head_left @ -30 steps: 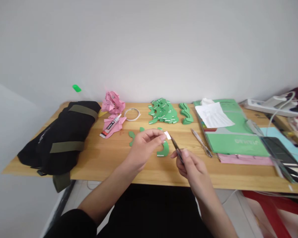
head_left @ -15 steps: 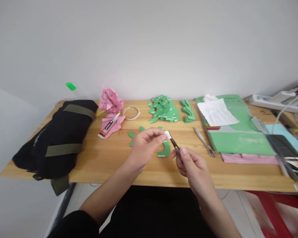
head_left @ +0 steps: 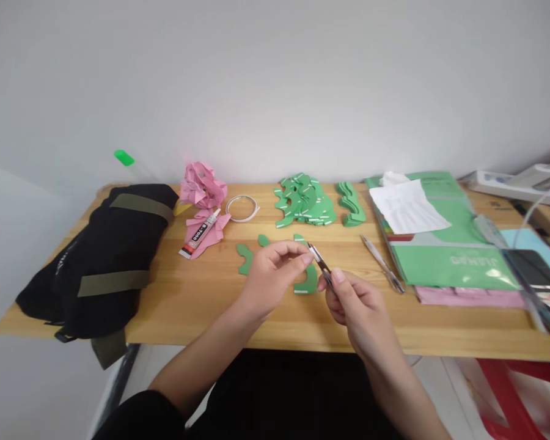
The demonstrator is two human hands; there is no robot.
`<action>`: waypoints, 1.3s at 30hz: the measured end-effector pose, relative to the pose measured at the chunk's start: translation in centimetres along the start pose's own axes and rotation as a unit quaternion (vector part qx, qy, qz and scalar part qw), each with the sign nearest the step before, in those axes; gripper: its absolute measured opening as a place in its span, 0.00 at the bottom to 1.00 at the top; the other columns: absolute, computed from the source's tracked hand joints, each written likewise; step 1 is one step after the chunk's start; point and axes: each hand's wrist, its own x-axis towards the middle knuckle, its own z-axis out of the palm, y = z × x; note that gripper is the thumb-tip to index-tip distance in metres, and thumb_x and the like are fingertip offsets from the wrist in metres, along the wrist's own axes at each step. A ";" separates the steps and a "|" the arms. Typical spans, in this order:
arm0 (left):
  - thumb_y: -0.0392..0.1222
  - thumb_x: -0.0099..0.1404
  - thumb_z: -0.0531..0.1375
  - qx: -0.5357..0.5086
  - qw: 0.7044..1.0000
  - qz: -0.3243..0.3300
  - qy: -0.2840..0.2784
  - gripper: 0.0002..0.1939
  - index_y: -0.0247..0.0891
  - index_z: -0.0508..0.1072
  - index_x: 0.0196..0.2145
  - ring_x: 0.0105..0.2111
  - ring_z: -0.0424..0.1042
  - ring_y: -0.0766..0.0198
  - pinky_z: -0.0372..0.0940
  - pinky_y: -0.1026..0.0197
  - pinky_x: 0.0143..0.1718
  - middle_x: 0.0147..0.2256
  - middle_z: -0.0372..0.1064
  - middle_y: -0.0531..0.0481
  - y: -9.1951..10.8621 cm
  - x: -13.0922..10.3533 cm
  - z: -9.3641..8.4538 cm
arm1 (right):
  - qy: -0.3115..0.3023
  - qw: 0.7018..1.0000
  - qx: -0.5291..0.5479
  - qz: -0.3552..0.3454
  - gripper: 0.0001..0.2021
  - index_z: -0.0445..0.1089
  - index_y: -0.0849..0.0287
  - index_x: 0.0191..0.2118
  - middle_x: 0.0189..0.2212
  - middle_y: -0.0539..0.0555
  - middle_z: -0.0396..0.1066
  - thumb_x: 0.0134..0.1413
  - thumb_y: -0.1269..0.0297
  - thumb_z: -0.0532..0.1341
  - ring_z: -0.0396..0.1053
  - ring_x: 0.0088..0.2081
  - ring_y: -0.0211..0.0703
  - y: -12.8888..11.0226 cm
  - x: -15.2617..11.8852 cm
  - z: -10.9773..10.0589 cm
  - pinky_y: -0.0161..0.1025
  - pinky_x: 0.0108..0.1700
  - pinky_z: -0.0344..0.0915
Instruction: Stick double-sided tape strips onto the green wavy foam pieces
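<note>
My left hand is closed in a pinch at a small white strip, which looks like tape. Between the fingers of my right hand is a pair of dark tweezers, its tips touching the strip. Just below both hands lies a curved green cutout with white strips at its ends, partly hidden by my left fingers. Another green cutout rests left of my left hand. Further back are a heap of green cutouts with white strips and a neat stack of wavy green pieces.
A tape roll, a glue tube and crumpled pink scraps are left of centre. A black bag covers the left end. To the right lie a pen, a green folder, white paper and a phone.
The tweezers' tips have shifted along the white strip, and less of the strip shows beside my left fingertips. Both hands stay nearly in place; the view has shifted slightly.
</note>
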 end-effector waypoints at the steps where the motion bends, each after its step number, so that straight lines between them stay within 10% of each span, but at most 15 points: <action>1: 0.39 0.52 0.66 -0.001 1.000 -0.001 0.000 0.04 0.37 0.76 0.25 0.28 0.69 0.68 0.65 0.64 0.35 0.26 0.73 0.53 0.0 0.0 0.0 | 0.001 1.000 -0.001 0.000 0.28 0.69 0.61 0.25 0.14 0.41 0.44 0.51 0.36 0.62 0.40 0.16 0.28 0.0 0.1 0.0 0.31 0.18 0.37; 15: 0.40 0.53 0.69 -0.072 0.997 -0.022 -0.005 0.07 0.37 0.75 0.25 0.33 0.70 0.68 0.64 0.65 0.35 0.32 0.74 0.52 -0.1 -0.1 -0.9 | 0.028 0.990 -0.111 -0.077 0.27 0.73 0.61 0.27 0.16 0.43 0.46 0.58 0.39 0.57 0.43 0.18 0.32 -0.3 0.1 -0.1 0.33 0.19 0.42; 23: 0.38 0.57 0.68 -0.042 0.995 0.091 -0.006 0.10 0.39 0.75 0.37 0.36 0.74 0.66 0.66 0.63 0.39 0.35 0.77 0.51 1.1 0.1 -1.9 | 0.021 0.974 -0.190 -0.123 0.24 0.69 0.59 0.24 0.17 0.45 0.52 0.58 0.43 0.58 0.51 0.20 0.34 -1.2 -0.4 -1.8 0.35 0.23 0.50; 30: 0.39 0.59 0.66 -0.112 0.991 -0.030 -0.063 0.06 0.38 0.75 0.35 0.35 0.76 0.66 0.66 0.64 0.37 0.35 0.78 0.50 0.8 -1.0 -1.2 | 0.093 0.992 -0.017 -0.081 0.18 0.75 0.58 0.35 0.17 0.41 0.49 0.44 0.49 0.70 0.43 0.19 0.31 -1.0 0.6 -0.2 0.34 0.20 0.43; 39: 0.37 0.56 0.67 -0.142 0.985 -0.080 -0.053 0.09 0.37 0.75 0.37 0.36 0.78 0.65 0.67 0.64 0.39 0.38 0.80 0.48 -0.6 -1.9 -1.4 | 0.092 0.992 0.009 -0.085 0.13 0.70 0.58 0.26 0.17 0.41 0.50 0.47 0.55 0.69 0.42 0.18 0.29 -0.4 1.3 0.4 0.34 0.20 0.40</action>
